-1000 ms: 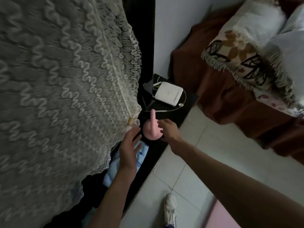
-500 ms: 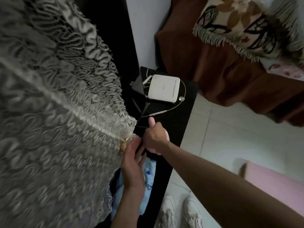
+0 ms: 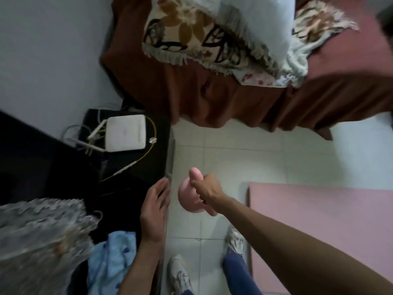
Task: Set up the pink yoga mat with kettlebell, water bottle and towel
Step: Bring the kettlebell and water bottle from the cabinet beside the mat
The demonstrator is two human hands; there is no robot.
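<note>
The floor is of pale tiles, and the pink mat lies flat on it at the right. At the far side a bed with a brown cover hangs down to the tiles, with a flowered pillow on it. At the left a black cabinet stands by the white wall, and a white router with cables lies on its top. The right hand is closed around the handle of the pink kettlebell and holds it over the tiles, between cabinet and mat. The left hand is open, its fingers spread at the cabinet edge, holding nothing. A blue cloth and a lace curtain are near left. Two white shoes stand below.
</note>
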